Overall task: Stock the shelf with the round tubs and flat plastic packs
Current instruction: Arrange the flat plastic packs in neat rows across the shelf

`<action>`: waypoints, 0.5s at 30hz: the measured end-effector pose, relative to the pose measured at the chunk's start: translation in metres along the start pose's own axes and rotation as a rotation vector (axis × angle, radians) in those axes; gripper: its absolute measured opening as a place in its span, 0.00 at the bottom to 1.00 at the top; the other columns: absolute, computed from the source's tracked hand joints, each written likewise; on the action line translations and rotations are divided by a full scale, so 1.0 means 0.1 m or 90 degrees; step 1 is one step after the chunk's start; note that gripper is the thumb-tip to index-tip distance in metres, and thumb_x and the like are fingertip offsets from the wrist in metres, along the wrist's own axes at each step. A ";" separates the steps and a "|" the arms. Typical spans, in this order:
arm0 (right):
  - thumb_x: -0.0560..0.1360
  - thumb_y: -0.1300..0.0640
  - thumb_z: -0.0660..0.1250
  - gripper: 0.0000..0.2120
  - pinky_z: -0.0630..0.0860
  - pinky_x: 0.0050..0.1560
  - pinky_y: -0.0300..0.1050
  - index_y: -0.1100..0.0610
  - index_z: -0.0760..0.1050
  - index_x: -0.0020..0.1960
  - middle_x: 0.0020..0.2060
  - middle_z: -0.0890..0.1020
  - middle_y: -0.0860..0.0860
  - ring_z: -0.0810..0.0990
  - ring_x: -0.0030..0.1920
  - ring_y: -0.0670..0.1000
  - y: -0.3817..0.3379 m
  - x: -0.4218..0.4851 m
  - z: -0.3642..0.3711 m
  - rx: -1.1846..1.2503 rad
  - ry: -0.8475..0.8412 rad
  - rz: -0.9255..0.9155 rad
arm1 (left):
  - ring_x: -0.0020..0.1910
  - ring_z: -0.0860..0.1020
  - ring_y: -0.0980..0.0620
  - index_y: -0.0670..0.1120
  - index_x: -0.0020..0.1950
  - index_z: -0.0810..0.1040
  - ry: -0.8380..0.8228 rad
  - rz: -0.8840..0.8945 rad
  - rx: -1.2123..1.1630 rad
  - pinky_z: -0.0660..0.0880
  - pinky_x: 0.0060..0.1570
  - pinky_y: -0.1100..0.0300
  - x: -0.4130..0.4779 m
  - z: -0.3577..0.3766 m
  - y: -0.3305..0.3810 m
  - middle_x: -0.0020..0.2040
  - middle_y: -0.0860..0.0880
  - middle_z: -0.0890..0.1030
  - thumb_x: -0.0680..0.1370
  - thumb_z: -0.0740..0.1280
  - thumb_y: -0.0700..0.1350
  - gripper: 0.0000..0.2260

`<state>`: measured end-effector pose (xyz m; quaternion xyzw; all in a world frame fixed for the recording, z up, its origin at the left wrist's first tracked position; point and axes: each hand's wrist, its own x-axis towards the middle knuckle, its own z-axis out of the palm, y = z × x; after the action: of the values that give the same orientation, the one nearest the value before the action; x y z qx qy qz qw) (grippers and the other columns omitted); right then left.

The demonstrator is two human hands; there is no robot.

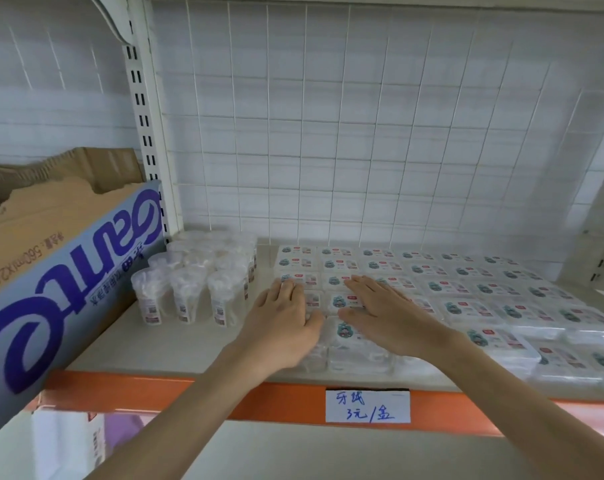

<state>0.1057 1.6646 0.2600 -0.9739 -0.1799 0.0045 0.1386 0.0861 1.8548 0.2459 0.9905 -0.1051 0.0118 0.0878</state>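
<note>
On the pale shelf [176, 344], both hands are lying palm down on the near-left corner of the block of flat plastic packs [466, 296]. The left hand [286, 313] is reaching in from the near left, its forearm crossing the orange front edge [155, 386]. Its fingers are stretching straight toward the far side, and its thumb is pointing right along the top of a pack. It is pressing flat on the packs and gripping nothing. The right hand [383, 313] is coming in from the near right at a slant, with its fingers straight, slightly spread and angling toward the far left. Its thumb is pointing toward the left hand. It too is resting flat on the pack tops, with nothing curled in its fingers. The two thumbs are sitting close together but apart.

The packs are lying in tidy rows, label side up, spreading from the middle of the shelf to its right end and back toward the wire grid panel [328, 133]. The round tubs [196, 275] are standing upright in a tight cluster at the far left of the shelf, just left of the packs, with a narrow strip of bare shelf between the two groups. A cardboard box [51, 271] with purple lettering is sitting tilted at the left, next to the tubs. A handwritten price label [367, 406] is hanging on the orange edge below the right forearm.
</note>
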 end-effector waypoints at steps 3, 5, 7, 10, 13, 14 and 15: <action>0.81 0.43 0.57 0.26 0.58 0.74 0.47 0.48 0.61 0.77 0.76 0.63 0.45 0.60 0.76 0.48 -0.08 0.04 0.01 -0.003 0.062 -0.003 | 0.79 0.50 0.50 0.43 0.78 0.58 0.090 0.032 -0.062 0.48 0.75 0.54 -0.10 -0.15 -0.01 0.79 0.45 0.55 0.84 0.48 0.55 0.26; 0.80 0.45 0.60 0.20 0.66 0.69 0.47 0.46 0.68 0.71 0.71 0.69 0.43 0.67 0.71 0.47 -0.19 0.04 -0.01 0.015 0.116 -0.017 | 0.78 0.51 0.53 0.45 0.76 0.63 0.161 0.054 -0.088 0.50 0.75 0.56 -0.20 -0.25 -0.14 0.79 0.49 0.58 0.84 0.51 0.56 0.24; 0.79 0.46 0.63 0.16 0.71 0.63 0.44 0.46 0.74 0.66 0.65 0.75 0.43 0.72 0.66 0.46 -0.34 0.07 -0.01 0.046 0.170 -0.040 | 0.78 0.51 0.54 0.48 0.76 0.64 0.237 0.076 -0.076 0.50 0.75 0.57 -0.30 -0.32 -0.37 0.79 0.52 0.58 0.84 0.54 0.54 0.22; 0.78 0.50 0.66 0.10 0.73 0.51 0.37 0.47 0.79 0.59 0.56 0.79 0.43 0.76 0.56 0.43 -0.61 0.16 0.04 0.113 0.223 -0.078 | 0.77 0.59 0.52 0.46 0.71 0.72 0.338 0.069 -0.054 0.55 0.74 0.56 -0.47 -0.34 -0.77 0.76 0.50 0.66 0.82 0.57 0.53 0.20; 0.78 0.51 0.67 0.09 0.71 0.46 0.34 0.49 0.80 0.56 0.52 0.80 0.43 0.77 0.50 0.42 -0.91 0.33 0.10 0.132 0.243 -0.113 | 0.74 0.64 0.49 0.45 0.69 0.74 0.374 0.030 -0.026 0.61 0.71 0.52 -0.65 -0.25 -1.12 0.73 0.48 0.70 0.78 0.58 0.55 0.23; 0.78 0.50 0.67 0.10 0.73 0.48 0.37 0.50 0.80 0.57 0.51 0.80 0.44 0.78 0.51 0.43 -1.02 0.38 0.13 0.135 0.243 -0.125 | 0.75 0.64 0.50 0.46 0.70 0.73 0.366 0.004 -0.021 0.60 0.72 0.52 -0.70 -0.20 -1.22 0.74 0.49 0.69 0.79 0.59 0.54 0.22; 0.78 0.49 0.67 0.11 0.74 0.50 0.39 0.50 0.80 0.57 0.52 0.79 0.44 0.78 0.53 0.45 -1.12 0.43 0.16 0.132 0.239 -0.133 | 0.75 0.62 0.51 0.46 0.71 0.72 0.354 -0.020 -0.019 0.59 0.72 0.53 -0.74 -0.16 -1.30 0.75 0.49 0.68 0.80 0.61 0.53 0.21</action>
<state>0.1062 1.7848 0.2773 -0.9143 -0.2494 -0.1728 0.2685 0.0409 1.9983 0.2365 0.9493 -0.0620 0.2803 0.1282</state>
